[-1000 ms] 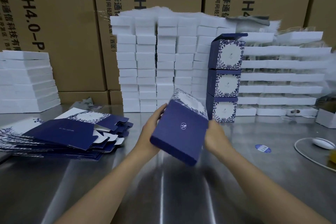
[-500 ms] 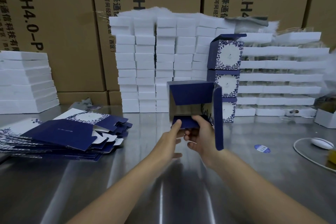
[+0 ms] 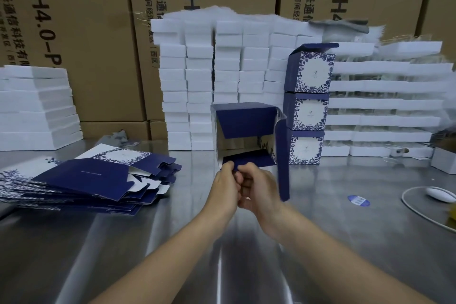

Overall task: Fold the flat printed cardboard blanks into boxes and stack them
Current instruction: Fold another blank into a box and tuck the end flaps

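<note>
Left hand (image 3: 225,187) and right hand (image 3: 262,189), frame centre, fingers curled, pinched lower flap of half-folded box (image 3: 246,122); box held above table, open end toward camera, side flap hanging at right. Just behind, right: three finished boxes (image 3: 308,111), stacked. Left: pile of flat blanks (image 3: 84,176). White foam stacks (image 3: 199,81) behind; mouse (image 3: 440,194) far right. Steel table (image 3: 333,242); brown cartons (image 3: 86,32) along back.

Faced a wall of tall brown cartons (image 3: 93,44) printed with dark lettering. Looked down on a brushed steel table (image 3: 172,242) streaked with pale glare. Noted white foam stacks (image 3: 222,76) along the back, a white mouse (image 3: 440,194) and cable (image 3: 403,198) at right.
</note>
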The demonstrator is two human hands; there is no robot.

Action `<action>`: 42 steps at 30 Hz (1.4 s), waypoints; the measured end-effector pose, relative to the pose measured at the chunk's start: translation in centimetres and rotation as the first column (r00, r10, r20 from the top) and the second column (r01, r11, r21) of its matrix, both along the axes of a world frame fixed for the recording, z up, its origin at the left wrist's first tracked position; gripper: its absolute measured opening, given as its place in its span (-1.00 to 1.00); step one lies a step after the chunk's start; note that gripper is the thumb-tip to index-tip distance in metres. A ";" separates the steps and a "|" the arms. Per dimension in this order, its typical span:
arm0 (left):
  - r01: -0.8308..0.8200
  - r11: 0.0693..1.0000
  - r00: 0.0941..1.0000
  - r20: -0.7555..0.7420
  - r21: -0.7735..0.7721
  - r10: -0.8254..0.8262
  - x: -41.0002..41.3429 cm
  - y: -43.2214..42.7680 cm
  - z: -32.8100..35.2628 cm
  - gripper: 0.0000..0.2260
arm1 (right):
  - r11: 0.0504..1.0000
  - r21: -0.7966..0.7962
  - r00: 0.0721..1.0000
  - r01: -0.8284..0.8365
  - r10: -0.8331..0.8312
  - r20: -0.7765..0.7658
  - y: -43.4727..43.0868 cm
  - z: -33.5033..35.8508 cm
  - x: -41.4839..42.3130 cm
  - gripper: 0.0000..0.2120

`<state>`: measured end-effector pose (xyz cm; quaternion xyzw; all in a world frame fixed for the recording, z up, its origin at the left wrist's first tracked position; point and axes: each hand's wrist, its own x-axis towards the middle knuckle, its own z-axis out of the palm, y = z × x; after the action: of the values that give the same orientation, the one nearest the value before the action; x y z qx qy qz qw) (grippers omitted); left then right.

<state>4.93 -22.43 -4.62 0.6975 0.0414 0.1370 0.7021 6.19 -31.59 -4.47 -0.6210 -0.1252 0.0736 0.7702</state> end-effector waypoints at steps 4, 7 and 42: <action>-0.009 1.000 1.000 0.015 -0.010 0.009 -0.1 -0.5 0.4 -0.31 | 0.999 0.036 1.000 0.029 -0.030 0.010 0.3 -0.2 0.0 -0.65; -0.008 1.000 1.000 0.004 -0.008 0.008 -0.3 -0.8 0.3 -0.31 | 1.000 0.028 1.000 -0.013 0.013 0.004 0.2 0.0 -0.2 -0.60; -0.011 0.981 0.999 0.032 -0.195 0.018 0.4 0.9 0.0 -0.56 | 0.994 -0.022 0.991 0.105 -0.103 0.087 -1.7 0.0 1.6 -0.60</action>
<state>5.38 -21.51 -4.58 0.6226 0.0479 0.1493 0.7667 7.79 -33.31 -4.43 -0.6394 -0.1247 0.0083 0.7586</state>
